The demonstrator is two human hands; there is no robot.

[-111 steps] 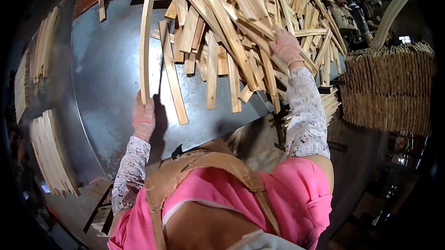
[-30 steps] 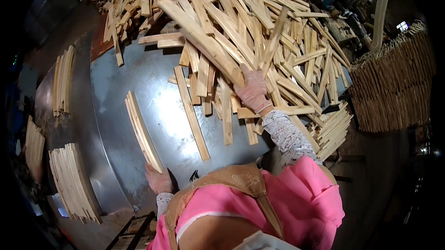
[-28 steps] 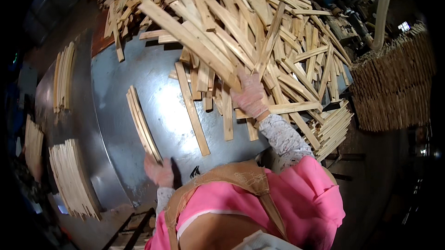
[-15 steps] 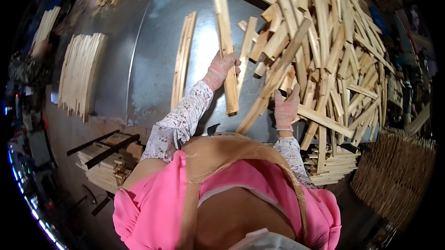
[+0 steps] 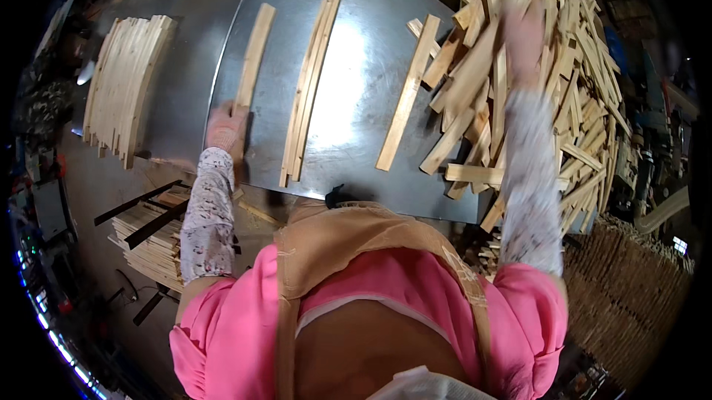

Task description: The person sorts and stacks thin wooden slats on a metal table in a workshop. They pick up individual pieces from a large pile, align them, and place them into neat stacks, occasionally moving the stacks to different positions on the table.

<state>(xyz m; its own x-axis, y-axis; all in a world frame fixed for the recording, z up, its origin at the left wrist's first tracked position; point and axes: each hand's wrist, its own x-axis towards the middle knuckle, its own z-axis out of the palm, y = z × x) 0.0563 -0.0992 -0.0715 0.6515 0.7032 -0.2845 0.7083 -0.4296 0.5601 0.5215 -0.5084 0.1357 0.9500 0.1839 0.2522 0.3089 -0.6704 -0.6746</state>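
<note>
Left hand [image 5: 225,130] gripping a wooden strip [image 5: 256,53], paired strips [image 5: 314,88] rightward; right hand [image 5: 525,44], blurred, grip unclear, at the pile [image 5: 584,114].

Single fisheye view from wearer's head, facing steeply down over tan cloth apron [image 5: 348,246] onto shiny grey metal table [image 5: 356,133]; near, left hand [image 5: 225,128] and right hand [image 5: 524,42] both within frame.

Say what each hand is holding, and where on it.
Left hand: a strip, gripped toward its near end. Right hand: blurred at the pile; can't tell.
</note>
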